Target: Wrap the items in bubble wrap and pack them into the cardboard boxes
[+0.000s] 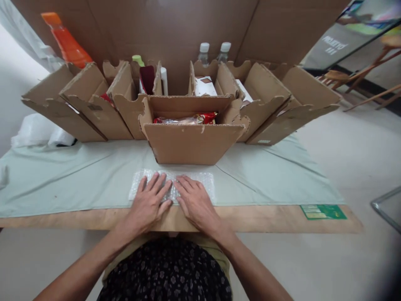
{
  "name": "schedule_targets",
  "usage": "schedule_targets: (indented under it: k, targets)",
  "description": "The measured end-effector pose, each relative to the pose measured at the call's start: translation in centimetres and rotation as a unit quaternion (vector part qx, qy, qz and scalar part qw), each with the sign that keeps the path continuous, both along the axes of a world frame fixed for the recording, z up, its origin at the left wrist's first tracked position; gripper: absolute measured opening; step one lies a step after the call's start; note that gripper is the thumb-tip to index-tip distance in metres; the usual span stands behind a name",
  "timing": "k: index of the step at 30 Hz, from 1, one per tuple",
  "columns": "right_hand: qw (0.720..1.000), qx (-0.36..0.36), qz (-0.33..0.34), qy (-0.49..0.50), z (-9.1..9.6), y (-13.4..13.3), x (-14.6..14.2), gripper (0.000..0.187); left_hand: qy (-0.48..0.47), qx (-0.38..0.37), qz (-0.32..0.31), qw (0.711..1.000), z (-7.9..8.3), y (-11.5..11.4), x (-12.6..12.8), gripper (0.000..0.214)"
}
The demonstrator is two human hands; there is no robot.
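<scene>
A flat piece of bubble wrap (205, 184) lies on the pale green cloth near the front edge of the table. My left hand (149, 200) rests palm down on its left half, fingers spread. On the other side of its middle, my right hand (194, 198) also lies flat, thumb and fingers stretched out. The two hands are close together, and whether anything lies under the palms is hidden. Just beyond the fingertips stands a small cardboard box (191, 144), holding red and clear plastic packets (206, 118).
Several open cardboard bins stand in a row, including a left bin (59, 119) and a right bin (282, 121). An orange bottle (67, 44) rises at the back left, near bubble wrap rolls (34, 129). A green card (324, 212) lies at the table's front right.
</scene>
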State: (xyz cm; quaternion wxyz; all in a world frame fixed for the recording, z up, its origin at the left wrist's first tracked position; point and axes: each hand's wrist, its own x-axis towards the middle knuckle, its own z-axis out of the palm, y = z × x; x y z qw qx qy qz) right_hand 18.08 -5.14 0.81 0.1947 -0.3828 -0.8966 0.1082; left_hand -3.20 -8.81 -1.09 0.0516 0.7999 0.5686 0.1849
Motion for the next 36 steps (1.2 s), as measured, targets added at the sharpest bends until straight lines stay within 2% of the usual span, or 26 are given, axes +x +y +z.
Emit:
schedule_targets:
  k: [2, 4, 6, 8, 10, 13, 18, 20, 23, 26, 29, 31, 33, 36]
  targets:
    - [0.999, 0.003, -0.016, -0.034, -1.3, -0.3, 1.8, 0.042, 0.015, -0.019, 0.046, 0.999, -1.0, -0.9, -3.2, 0.054]
    - [0.997, 0.019, -0.058, -0.041, -2.3, -1.2, 4.8, 0.043, 0.028, -0.019, 0.113, 0.993, -1.2, -2.4, -6.5, 0.056]
    - [0.993, 0.043, -0.112, -0.025, -2.8, -2.1, 7.8, 0.041, 0.036, -0.009, 0.171, 0.985, -0.7, -3.6, -8.7, 0.055]
    - [0.985, 0.067, -0.162, 0.006, -2.7, -2.6, 9.7, 0.036, 0.036, 0.008, 0.204, 0.978, 0.4, -4.1, -9.6, 0.056]
    - [0.977, 0.087, -0.192, 0.032, -2.1, -2.3, 10.1, 0.032, 0.035, 0.034, 0.212, 0.976, 1.4, -3.7, -9.1, 0.054]
    - [0.974, 0.104, -0.201, 0.031, -1.3, -0.4, 9.3, 0.033, 0.049, 0.056, 0.189, 0.979, 2.2, -2.1, -6.9, 0.046]
    - [0.972, 0.066, -0.224, -0.03, -1.6, 2.8, 8.9, 0.031, 0.047, 0.035, 0.159, 0.986, 1.3, -0.2, -2.6, 0.024]
    - [0.978, 0.04, -0.206, -0.009, -1.7, 2.5, 9.4, 0.025, 0.002, 0.023, 0.143, 0.989, 1.0, -0.1, -1.7, 0.015]
    - [0.98, 0.009, -0.189, 0.055, -1.1, 0.1, 9.7, 0.023, -0.106, -0.023, 0.144, 0.984, 1.9, -0.4, -2.1, 0.016]
    - [0.969, -0.046, -0.198, 0.139, 0.2, -3.6, 8.2, 0.015, -0.224, -0.096, 0.183, 0.952, 4.0, -0.5, -4.3, 0.021]
    - [0.955, -0.101, -0.183, 0.211, 0.8, -6.8, 4.5, 0.029, -0.261, -0.095, 0.22, 0.935, 6.2, 0.4, -7.0, 0.032]
    - [0.95, -0.132, -0.158, 0.236, 0.7, -8.1, 1.7, 0.043, -0.231, -0.063, 0.233, 0.943, 6.9, 2.0, -8.6, 0.034]
    - [0.945, -0.162, -0.127, 0.254, 0.3, -8.9, -0.5, 0.048, -0.177, -0.042, 0.237, 0.954, 7.0, 4.2, -9.9, 0.034]
    - [0.946, -0.163, -0.095, 0.262, -0.5, -9.5, -1.4, 0.046, -0.096, -0.014, 0.246, 0.964, 6.1, 7.1, -11.3, 0.039]
